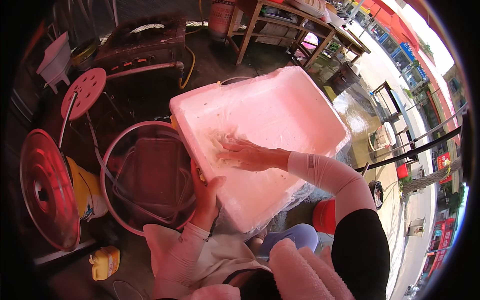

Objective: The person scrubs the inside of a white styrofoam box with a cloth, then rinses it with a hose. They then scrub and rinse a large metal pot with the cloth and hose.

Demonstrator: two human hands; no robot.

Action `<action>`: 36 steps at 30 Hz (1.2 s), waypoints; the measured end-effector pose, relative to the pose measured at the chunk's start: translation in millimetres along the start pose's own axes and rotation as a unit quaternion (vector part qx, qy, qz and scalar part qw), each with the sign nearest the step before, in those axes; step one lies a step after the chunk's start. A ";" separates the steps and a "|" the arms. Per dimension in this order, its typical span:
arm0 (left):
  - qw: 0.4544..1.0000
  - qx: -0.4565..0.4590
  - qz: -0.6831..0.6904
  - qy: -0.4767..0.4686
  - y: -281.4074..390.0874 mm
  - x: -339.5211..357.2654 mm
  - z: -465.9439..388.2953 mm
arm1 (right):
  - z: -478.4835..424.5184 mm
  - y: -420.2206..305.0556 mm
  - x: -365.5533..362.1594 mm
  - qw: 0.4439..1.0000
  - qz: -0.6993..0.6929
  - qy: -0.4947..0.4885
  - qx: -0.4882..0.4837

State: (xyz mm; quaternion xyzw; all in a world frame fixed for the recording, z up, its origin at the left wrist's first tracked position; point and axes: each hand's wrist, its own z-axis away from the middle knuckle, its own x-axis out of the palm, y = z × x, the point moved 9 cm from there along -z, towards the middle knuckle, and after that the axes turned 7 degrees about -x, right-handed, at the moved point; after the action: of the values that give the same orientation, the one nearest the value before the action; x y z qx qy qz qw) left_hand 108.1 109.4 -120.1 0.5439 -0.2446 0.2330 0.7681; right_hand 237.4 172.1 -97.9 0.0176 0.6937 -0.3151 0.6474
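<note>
A large white foam box (288, 123), tinted pink by the light, is tilted in front of me with its open top facing me. Clear plastic film (296, 198) clings to its lower side. My left hand (206, 195) grips the near left edge, thumb on the rim and fingers behind the wall. Inside, my right hand (249, 154) presses a crumpled pale cloth (221, 140) against the box's surface. Its fingers partly cover the cloth. Small dark specks dot the box's inner surface.
A wide metal basin (108, 150) with a hose (118, 187) stands left of the box. Beyond are a round lid (48, 191), a stool (84, 92) and a burner stove (140, 43). A yellow jug (105, 262) sits lower left, a red bucket (324, 215) right, a wooden table (247, 35) behind.
</note>
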 end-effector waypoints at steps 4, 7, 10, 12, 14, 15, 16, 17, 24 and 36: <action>0.999 0.003 0.011 0.033 15.1 -10.6 -6.4 | 24.8 -58.4 -1.9 0.990 -0.118 -0.071 -0.029; 0.999 0.032 0.008 -0.030 31.3 -18.6 -18.2 | 86.5 -13.1 -12.5 0.968 -0.095 -0.168 0.161; 0.999 0.024 -0.003 -0.025 31.7 -24.9 -18.1 | 175.6 78.5 -23.2 0.975 -0.060 -0.056 0.204; 0.999 0.026 -0.003 -0.027 27.5 -32.7 -19.8 | 227.6 135.8 -42.9 0.971 0.038 0.011 0.237; 0.999 0.020 -0.014 -0.031 24.3 -43.3 -24.6 | 270.5 177.2 -48.7 0.921 0.070 0.130 0.360; 0.998 0.042 -0.024 -0.031 30.1 -36.0 -20.3 | 281.2 185.0 -47.1 0.901 0.064 0.174 0.392; 0.997 0.065 -0.036 -0.030 38.9 -21.0 -11.6 | 262.2 176.0 -44.6 0.898 0.102 0.200 0.379; 0.995 0.087 -0.048 -0.030 45.0 -12.9 -6.6 | 242.9 166.3 -41.9 0.892 0.140 0.225 0.366; 0.999 0.026 0.018 -0.027 27.9 -14.7 -16.1 | 25.6 -12.3 -14.1 0.967 -0.100 0.203 0.121; 0.998 0.016 -0.017 -0.050 45.8 -23.5 -34.4 | 218.9 91.1 9.9 0.920 -0.122 -0.192 0.318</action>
State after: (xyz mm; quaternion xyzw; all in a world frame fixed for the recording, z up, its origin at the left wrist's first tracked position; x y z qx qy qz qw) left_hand 65.5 153.6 -111.8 0.5713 -0.2691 0.1961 0.7502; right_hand 469.4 140.5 -136.5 0.0773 0.4162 -0.5932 0.6848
